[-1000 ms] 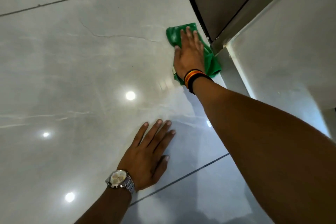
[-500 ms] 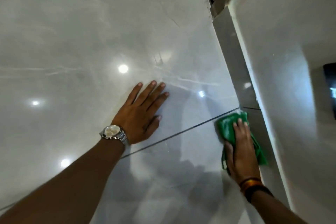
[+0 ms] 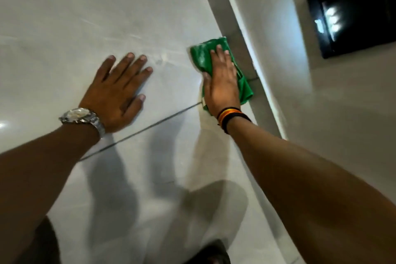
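The right hand (image 3: pixel 222 83) lies flat, fingers straight, on the green cloth (image 3: pixel 201 55) and presses it on the floor (image 3: pixel 85 17), just beside the skirting (image 3: pixel 227 13). The left hand (image 3: pixel 116 94) is spread flat on the tile as a support. The wiping seems to be in the middle: faint streaks shine between the hands, but how much floor is left I cannot tell.

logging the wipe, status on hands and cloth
Right hand flat, pressing green cloth on floor tile. Left hand flat on tile. Grey skirting at cloth's edge.
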A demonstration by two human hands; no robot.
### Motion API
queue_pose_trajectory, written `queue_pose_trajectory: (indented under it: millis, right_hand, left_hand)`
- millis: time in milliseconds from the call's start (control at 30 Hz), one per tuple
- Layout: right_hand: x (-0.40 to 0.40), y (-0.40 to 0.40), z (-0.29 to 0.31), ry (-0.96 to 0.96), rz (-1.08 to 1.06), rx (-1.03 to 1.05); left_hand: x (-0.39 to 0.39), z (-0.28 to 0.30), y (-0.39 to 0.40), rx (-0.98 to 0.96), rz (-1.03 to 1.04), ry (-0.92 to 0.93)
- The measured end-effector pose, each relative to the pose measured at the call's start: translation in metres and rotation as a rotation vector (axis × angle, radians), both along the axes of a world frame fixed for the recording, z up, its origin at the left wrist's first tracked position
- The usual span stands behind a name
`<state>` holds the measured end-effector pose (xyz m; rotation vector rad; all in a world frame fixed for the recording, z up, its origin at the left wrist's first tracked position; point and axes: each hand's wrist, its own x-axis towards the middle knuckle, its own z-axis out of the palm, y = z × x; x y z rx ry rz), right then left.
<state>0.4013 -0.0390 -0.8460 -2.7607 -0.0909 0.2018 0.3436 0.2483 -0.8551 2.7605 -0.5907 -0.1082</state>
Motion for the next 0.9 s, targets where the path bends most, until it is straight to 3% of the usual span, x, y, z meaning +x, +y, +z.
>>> queue_pose_trajectory:
  millis: [100,267,367,500,567,667,767,900]
  right_hand:
    - [-0.077,-0.043,0.007,0.043,-0.066,-0.012]
    - [-0.207,-0.111,0.036,0.288,-0.286,-0.042]
    - [-0.225,-0.115,0.057,0.418,-0.451,-0.032]
    - [-0.233,-0.103,0.092,0.649,-0.852,-0.094]
    - [-0.236,-0.078,0.141,0.718,-1.012,0.039]
    - [-0.267,-0.045,0.210,0.721,-1.079,0.021]
    - [-0.291,-0.005,0.275,0.705,-1.183,0.235]
    - [-0.281,0.061,0.399,0.545,-1.196,0.548]
  left_hand:
    - [-0.006,0.009,-0.006,-0.014,0.040,0.111]
    - [-0.045,0.037,-0.023,-0.017,0.061,0.324]
    - [-0.087,0.065,-0.031,-0.045,0.028,0.377]
    - [-0.138,0.114,-0.032,-0.061,0.065,0.446]
    - [-0.153,0.146,-0.026,-0.061,0.085,0.455]
    - [-0.172,0.199,-0.013,-0.052,0.058,0.438]
    - [-0.183,0.262,0.008,-0.024,0.056,0.430]
    - [-0.174,0.371,0.034,0.011,0.071,0.390]
